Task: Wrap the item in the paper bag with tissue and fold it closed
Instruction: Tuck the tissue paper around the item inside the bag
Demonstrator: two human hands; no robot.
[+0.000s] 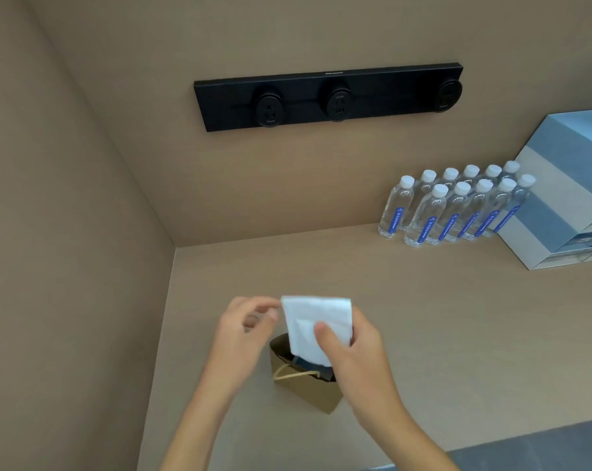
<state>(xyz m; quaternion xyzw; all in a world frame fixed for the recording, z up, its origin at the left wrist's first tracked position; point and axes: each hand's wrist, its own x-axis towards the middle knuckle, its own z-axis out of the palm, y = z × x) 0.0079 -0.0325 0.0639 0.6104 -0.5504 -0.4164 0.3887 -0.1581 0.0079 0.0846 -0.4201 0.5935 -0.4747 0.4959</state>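
Observation:
A small brown paper bag (305, 392) with a cord handle stands open on the counter near the left wall. A dark item (318, 368) shows just inside its mouth. Above the bag, a folded white tissue (313, 321) is held upright, its lower end reaching into the bag's opening. My right hand (352, 351) grips the tissue, thumb across its front. My left hand (243, 328) is at the tissue's upper left corner, fingertips curled and touching or nearly touching its edge; the blur hides which.
Several water bottles (454, 209) stand in rows at the back right, next to stacked blue and white boxes (559, 212). A black socket strip (328, 96) is mounted on the back wall. The side wall (84, 266) rises close on the left.

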